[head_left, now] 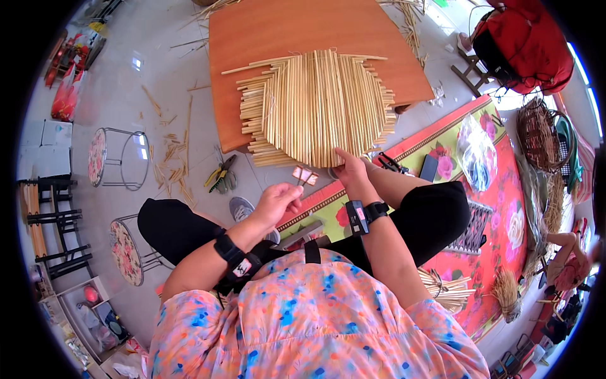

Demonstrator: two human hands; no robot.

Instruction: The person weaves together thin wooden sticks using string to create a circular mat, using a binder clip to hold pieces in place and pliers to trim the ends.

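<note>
Floral blouse, left hand pinching thin strand, right hand gripping bamboo mat edge – orange table

A seated person's right hand touches the near edge of a round mat of pale woven straw sticks lying on a low orange wooden table. The left hand pinches a thin straw just beside it. Green-handled pliers lie on the grey floor nearby.
</note>
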